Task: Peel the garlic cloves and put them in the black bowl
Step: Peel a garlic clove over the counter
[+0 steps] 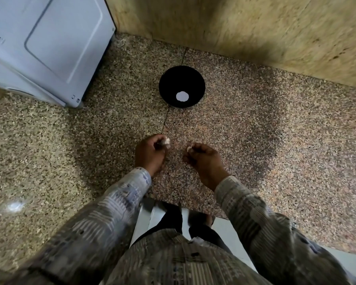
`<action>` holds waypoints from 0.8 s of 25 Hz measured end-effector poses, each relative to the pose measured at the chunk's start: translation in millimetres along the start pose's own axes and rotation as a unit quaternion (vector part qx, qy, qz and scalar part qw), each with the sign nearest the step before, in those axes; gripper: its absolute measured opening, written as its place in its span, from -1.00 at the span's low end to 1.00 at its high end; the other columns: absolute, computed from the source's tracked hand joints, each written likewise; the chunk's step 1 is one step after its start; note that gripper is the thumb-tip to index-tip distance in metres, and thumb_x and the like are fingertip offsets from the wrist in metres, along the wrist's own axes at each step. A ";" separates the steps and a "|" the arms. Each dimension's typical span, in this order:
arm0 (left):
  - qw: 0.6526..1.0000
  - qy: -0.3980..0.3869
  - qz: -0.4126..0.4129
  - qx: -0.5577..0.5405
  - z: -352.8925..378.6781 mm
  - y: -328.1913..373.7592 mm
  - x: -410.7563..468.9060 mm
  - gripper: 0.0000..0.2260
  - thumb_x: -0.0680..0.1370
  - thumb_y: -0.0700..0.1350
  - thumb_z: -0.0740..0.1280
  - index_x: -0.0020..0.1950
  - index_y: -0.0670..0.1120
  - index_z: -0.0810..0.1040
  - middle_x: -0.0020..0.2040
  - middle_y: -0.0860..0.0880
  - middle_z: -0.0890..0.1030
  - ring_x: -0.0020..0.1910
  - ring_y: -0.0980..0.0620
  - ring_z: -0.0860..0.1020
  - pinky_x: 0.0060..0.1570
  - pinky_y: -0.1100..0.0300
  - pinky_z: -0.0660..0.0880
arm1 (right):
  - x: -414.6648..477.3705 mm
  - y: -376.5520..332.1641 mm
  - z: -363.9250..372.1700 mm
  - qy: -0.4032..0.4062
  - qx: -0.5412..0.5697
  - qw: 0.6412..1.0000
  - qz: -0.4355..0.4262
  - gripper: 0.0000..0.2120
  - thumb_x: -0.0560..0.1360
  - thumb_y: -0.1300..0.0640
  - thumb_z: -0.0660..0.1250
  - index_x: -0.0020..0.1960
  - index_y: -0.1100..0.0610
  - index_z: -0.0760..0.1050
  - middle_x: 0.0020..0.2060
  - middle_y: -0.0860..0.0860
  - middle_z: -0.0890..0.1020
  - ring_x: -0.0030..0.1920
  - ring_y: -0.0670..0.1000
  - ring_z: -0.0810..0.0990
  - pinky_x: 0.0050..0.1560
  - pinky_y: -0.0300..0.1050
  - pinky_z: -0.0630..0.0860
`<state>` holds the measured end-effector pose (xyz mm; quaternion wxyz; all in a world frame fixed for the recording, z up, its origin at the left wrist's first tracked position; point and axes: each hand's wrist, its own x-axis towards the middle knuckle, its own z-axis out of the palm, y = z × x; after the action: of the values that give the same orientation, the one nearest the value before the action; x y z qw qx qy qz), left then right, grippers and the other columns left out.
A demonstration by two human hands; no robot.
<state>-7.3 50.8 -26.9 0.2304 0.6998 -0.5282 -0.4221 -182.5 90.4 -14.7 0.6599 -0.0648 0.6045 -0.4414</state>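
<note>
Garlic clove (165,142) pinched in left hand (150,153); pale scrap (189,149), likely peel, pinched in right hand (203,161). Black bowl (173,79) parked just ahead for easy drops.

dim, warm light comes from above and behind the person, throwing soft dark shadows forward across the table (275,161) around the sleeves (103,212) and onto the wall (255,38). a small white glare spot (14,206) shines on the table's near left, and the black bowl (173,79) has walls that show as flat black. the wide lens bows the edges, and the sleeves are smeared by blur.
</note>
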 end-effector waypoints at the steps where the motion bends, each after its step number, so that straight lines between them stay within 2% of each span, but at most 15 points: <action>1: 1.000 0.013 0.006 0.024 -2.9 -0.9 10.0 -0.76 0.49 -0.12 0.53 0.14 0.07 0.70 0.04 0.10 0.72 -0.08 0.20 0.65 -0.13 0.35 0.57 | 2.3 -1.0 -1.8 0.000 0.010 1.000 0.007 -0.81 0.61 0.43 0.28 0.20 0.40 0.53 0.01 0.18 0.66 -0.06 0.09 0.65 0.12 0.02 0.65; 4: 0.997 0.006 0.036 0.069 -7.1 -3.6 31.7 -0.72 0.41 -0.08 0.60 0.10 0.08 0.70 0.03 0.08 0.71 -0.03 0.10 0.68 0.05 0.14 0.63 | 4.9 -3.7 -0.5 0.000 0.017 1.000 0.012 -0.87 0.60 0.44 0.29 0.06 0.29 0.55 -0.03 0.19 0.66 -0.10 0.09 0.67 0.13 0.07 0.64; 7: 0.987 0.020 0.063 0.149 -10.2 -1.8 26.5 -0.56 0.38 0.04 0.61 0.24 0.12 0.63 0.21 -0.01 0.57 0.14 -0.02 0.59 0.15 0.08 0.58 | 1.5 -5.6 3.1 -0.001 -0.031 1.000 -0.003 -0.89 0.58 0.43 0.33 0.07 0.30 0.57 -0.07 0.18 0.67 -0.09 0.10 0.66 0.12 0.04 0.65; 9: 0.975 0.040 0.126 0.179 -12.6 5.3 10.1 -0.60 0.49 0.04 0.52 0.31 0.08 0.60 0.24 -0.04 0.54 0.17 -0.04 0.53 0.13 0.07 0.54 | -0.1 -4.9 2.8 -0.002 -0.052 0.999 -0.010 -0.87 0.57 0.41 0.35 0.11 0.33 0.58 -0.05 0.20 0.68 -0.05 0.12 0.67 0.15 0.05 0.66; 11: 0.977 -0.012 0.162 0.136 -7.3 16.5 -10.1 -0.69 0.56 -0.02 0.45 0.31 0.04 0.63 0.18 -0.01 0.64 0.08 0.02 0.60 0.11 0.10 0.58 | -2.4 -3.6 2.5 -0.015 -0.071 0.997 -0.018 -0.82 0.56 0.39 0.38 0.16 0.35 0.59 0.00 0.22 0.71 -0.03 0.12 0.70 0.10 0.02 0.68; 13: 0.989 -0.076 0.103 0.068 3.5 25.0 -24.9 -0.72 0.55 -0.05 0.47 0.27 0.04 0.67 0.16 0.04 0.71 0.08 0.11 0.66 0.15 0.22 0.57 | -4.9 -0.4 3.2 -0.028 -0.120 0.991 -0.043 -0.79 0.54 0.39 0.42 0.17 0.34 0.62 0.00 0.22 0.73 -0.06 0.08 0.72 0.00 -0.07 0.70; 15: 0.996 -0.078 0.044 0.026 13.9 23.8 -27.3 -0.75 0.52 -0.06 0.51 0.20 0.05 0.70 0.12 0.09 0.72 0.07 0.19 0.66 0.16 0.30 0.54 | -6.2 5.1 5.3 -0.005 -0.162 0.984 -0.069 -0.81 0.50 0.39 0.46 0.11 0.33 0.65 -0.06 0.22 0.74 -0.11 0.07 0.73 -0.04 -0.09 0.70; 18: 0.998 -0.063 0.005 -0.006 17.8 20.9 -24.7 -0.80 0.45 -0.06 0.57 0.06 0.09 0.74 -0.03 0.19 0.74 -0.07 0.30 0.66 0.08 0.27 0.61 | -3.8 14.8 7.6 0.047 -0.167 0.981 -0.088 -0.87 0.46 0.38 0.50 -0.02 0.23 0.70 -0.15 0.20 0.75 -0.13 0.14 0.71 0.01 0.05 0.69; 20: 0.996 -0.071 -0.025 -0.038 17.5 21.1 -22.3 -0.85 0.41 -0.06 0.60 -0.05 0.09 0.75 -0.14 0.19 0.74 -0.19 0.28 0.68 -0.05 0.21 0.66 | -2.5 19.1 6.6 0.069 -0.178 0.977 -0.095 -0.86 0.45 0.34 0.53 -0.10 0.12 0.73 -0.20 0.13 0.76 -0.13 0.15 0.73 0.03 0.11 0.70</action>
<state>-35.2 66.7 -12.3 0.2086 0.6717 -0.5094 -0.4959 -167.0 100.6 -22.9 0.5499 -0.2077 0.7083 -0.3909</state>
